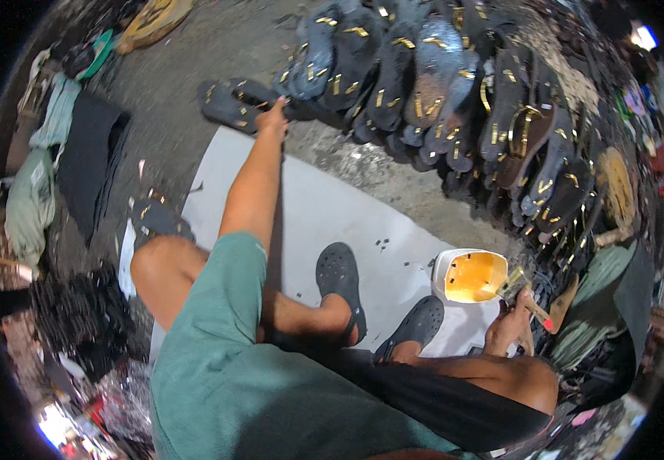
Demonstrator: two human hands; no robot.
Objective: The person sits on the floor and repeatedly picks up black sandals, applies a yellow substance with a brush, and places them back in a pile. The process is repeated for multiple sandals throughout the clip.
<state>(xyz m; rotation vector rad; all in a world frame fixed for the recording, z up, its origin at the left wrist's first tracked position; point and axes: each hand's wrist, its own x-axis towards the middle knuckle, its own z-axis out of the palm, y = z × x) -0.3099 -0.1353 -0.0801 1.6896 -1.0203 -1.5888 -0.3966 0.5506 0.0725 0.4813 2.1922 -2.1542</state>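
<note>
My left hand [272, 119] is stretched far forward, its fingers closed at the edge of a black sandal sole [228, 105] with shiny yellow marks. The sole lies on the ground beyond the pale sheet; part of my grip is hidden. At the right, my right hand [507, 325] is closed around a paintbrush [537, 310] with a red-tipped handle. Its bristles hang at the rim of a cut white plastic container [441, 277], which holds an amber-yellow liquid [474, 274] and has dark specks inside.
Several similar black soles [389, 84] lie in overlapping rows ahead and to the right. A pale sheet [332, 207] spreads under my feet in dark clogs [337, 268]. On the left are black sheets [90, 161], stacked dark strips [83, 322] and another sole [159, 218].
</note>
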